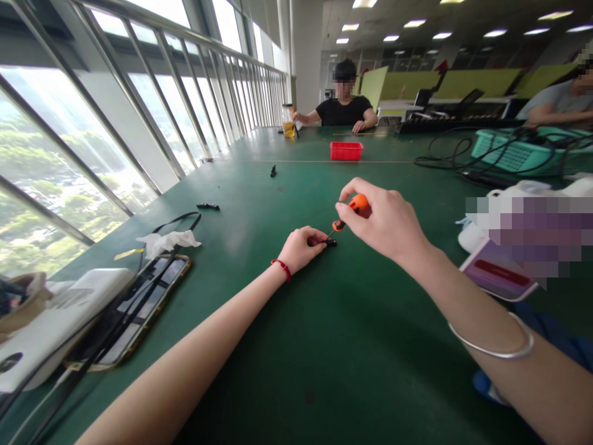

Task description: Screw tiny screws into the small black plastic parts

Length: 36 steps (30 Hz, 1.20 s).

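At the centre of the frame, the small, dark black piece (330,243) lies on the smooth green tabletop (259,346), pinched between the thumb and fingers of the left hand (301,248). Just above and to its right, the right hand (388,217) grips a screwdriver with an orange-and-black handle (359,204), thumb and fingers curled around it. The thin metal shaft slants down to the left, its tip at the black piece; whether it sits in a screw head is too small to tell.

To work well here, the left hand should press the piece flat and keep its fingertips clear of the tip, while the right lines the shaft up with the screw's axis, pushing down steadily as it turns; a slanted shaft could slip.

Near the top centre stands a red plastic basket (346,152), its contents hidden by its side. Left of it, by a co-worker's hand (299,117), is a clear jar (288,111) with something amber-yellow in its lower part. At upper right, a teal slatted plastic basket (503,156) holds tangled black cables, some spilling over its rim.
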### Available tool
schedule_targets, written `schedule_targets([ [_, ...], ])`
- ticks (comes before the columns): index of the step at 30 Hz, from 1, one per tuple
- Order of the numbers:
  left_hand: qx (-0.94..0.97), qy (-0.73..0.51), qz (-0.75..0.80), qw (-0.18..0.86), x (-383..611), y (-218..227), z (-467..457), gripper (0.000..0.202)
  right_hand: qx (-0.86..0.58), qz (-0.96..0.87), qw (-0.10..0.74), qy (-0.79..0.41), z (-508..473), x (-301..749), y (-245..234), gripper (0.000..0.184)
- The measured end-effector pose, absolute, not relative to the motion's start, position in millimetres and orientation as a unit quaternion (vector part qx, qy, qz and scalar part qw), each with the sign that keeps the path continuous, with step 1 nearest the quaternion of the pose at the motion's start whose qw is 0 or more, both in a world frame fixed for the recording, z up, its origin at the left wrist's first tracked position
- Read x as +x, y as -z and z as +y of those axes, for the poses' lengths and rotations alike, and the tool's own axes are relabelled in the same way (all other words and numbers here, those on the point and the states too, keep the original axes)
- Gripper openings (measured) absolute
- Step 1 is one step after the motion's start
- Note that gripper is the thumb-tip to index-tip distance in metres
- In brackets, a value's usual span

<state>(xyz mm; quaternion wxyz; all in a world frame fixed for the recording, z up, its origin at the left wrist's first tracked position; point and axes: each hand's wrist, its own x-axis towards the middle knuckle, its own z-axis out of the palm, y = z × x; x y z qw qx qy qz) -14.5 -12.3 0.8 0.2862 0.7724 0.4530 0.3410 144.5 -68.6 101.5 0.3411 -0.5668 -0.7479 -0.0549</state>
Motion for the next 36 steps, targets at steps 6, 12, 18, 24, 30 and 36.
schedule_targets([
  [6, 0.774, -0.339, 0.454, 0.284, -15, -1, -12, 0.017, -0.561, -0.748, 0.352, 0.037, -68, 144, -102, 0.02],
  [12, 0.776, -0.337, 0.449, 0.286, -15, 0, -12, 0.016, -0.57, -0.744, 0.346, 0.039, -68, 144, -100, 0.026],
  [18, 0.773, -0.34, 0.454, 0.284, -15, 0, -12, 0.017, -0.565, -0.738, 0.367, 0.035, -68, 144, -100, 0.033],
  [24, 0.779, -0.332, 0.453, 0.28, -15, -2, -13, 0.018, -0.578, -0.723, 0.375, 0.047, -65, 147, -100, 0.028],
  [30, 0.78, -0.326, 0.454, 0.282, -16, -2, -13, 0.018, -0.587, -0.707, 0.393, 0.038, -60, 155, -103, 0.024],
  [36, 0.781, -0.327, 0.453, 0.28, -16, -1, -12, 0.019, -0.585, -0.708, 0.394, 0.032, -59, 154, -101, 0.023],
])
